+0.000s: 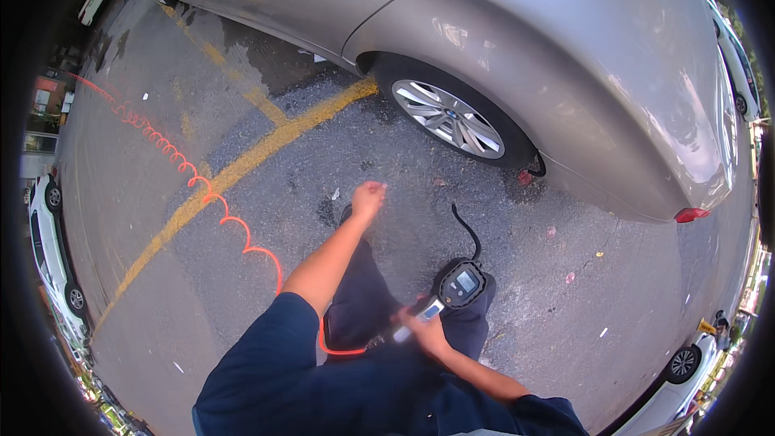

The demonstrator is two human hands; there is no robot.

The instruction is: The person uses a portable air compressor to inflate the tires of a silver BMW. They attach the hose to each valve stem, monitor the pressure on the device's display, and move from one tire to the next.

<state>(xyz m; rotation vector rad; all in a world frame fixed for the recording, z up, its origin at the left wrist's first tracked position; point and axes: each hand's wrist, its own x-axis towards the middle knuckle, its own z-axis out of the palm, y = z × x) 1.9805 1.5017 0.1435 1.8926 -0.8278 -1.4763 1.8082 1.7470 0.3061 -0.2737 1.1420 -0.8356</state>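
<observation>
In my right hand (427,330) is the handle of a digital tire inflator gauge (463,284), held over my right knee with its small screen facing up. A short black hose (467,227) runs from the gauge's head out over the ground. An orange coiled air hose (224,209) comes in from the upper left and passes under my left arm to near the gauge's handle. My left hand (368,198) is raised beyond my left knee, fingers curled together; whether it holds something small cannot be told. Ahead is the car's wheel (448,118) with silver spokes and a black tire.
The beige-grey car body (545,103) curves over the wheel, with a red lamp (691,215) low at its right end. Yellow painted lines (242,163) cross the asphalt. White cars stand at the far left (51,260) and lower right (672,381).
</observation>
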